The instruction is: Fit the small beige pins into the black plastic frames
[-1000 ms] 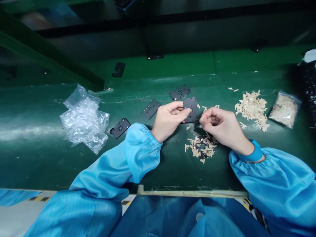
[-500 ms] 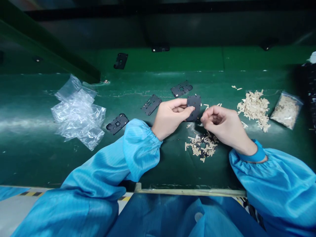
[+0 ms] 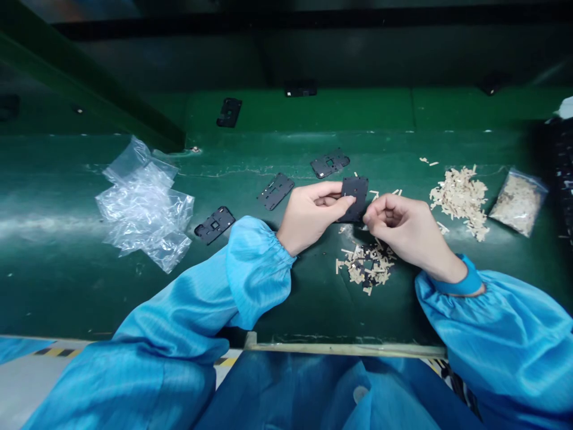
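My left hand [image 3: 311, 215] pinches a flat black plastic plate [image 3: 355, 194] with small holes, held tilted above the green bench. At the plate's right edge, my right hand [image 3: 398, 227] has thumb and forefinger pressed together; whatever sits between them is too small to make out. Under the hands lies a pile of small cream strips mixed with black bits [image 3: 369, 266]. Similar black plates rest on the bench: one plate with a square opening [image 3: 330, 163] behind my left hand, another plate [image 3: 276, 191] left of it, and a third plate [image 3: 215, 225] near my left sleeve.
Crumpled clear plastic bags [image 3: 145, 206] lie at the left. A larger heap of cream strips [image 3: 459, 200] and a zip bag of strips [image 3: 519, 202] are at the right. Farther back lie more black plates [image 3: 229, 112]. A green beam [image 3: 89, 77] slants down at the upper left.
The black plate, in my left hand, has shifted slightly right and tilted a little. My right hand stays pinched by its edge. The whole view has moved slightly.
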